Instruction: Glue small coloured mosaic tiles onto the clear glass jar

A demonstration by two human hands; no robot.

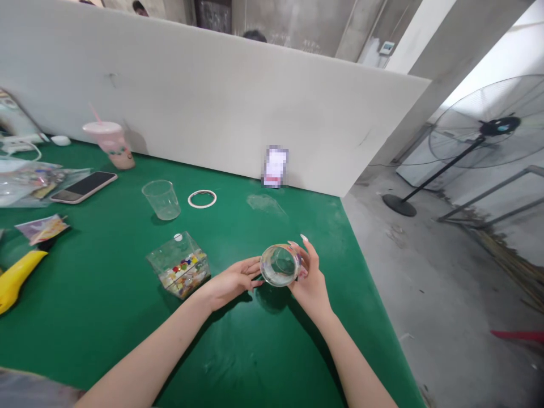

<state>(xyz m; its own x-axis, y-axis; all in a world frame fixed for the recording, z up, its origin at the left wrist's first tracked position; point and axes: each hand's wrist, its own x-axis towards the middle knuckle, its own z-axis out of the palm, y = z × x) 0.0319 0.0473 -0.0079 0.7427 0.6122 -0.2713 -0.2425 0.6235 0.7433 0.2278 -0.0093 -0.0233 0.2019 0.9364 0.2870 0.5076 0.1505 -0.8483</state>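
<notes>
My right hand (311,283) has its fingers curled round the right side of a clear round cup (278,280). The cup is tilted, its round rim turned towards me, and it hangs a little above the green table. My left hand (233,281) meets the cup's left side with fingers stretched out and thumb apart; whether they press on it is hard to tell. Left of that hand stands a clear box (182,272) with colourful beads or gems in it. Behind the box are a clear plastic cup (164,201) and a white ring (202,199).
A pink drink cup with a straw (111,146), a phone (85,187), plastic bags (29,184) and a yellow-handled tool (19,280) lie leftward. A blurred-out phone-like screen (275,167) leans against the white partition (212,107). A fan (501,126) stands right, past the table's edge.
</notes>
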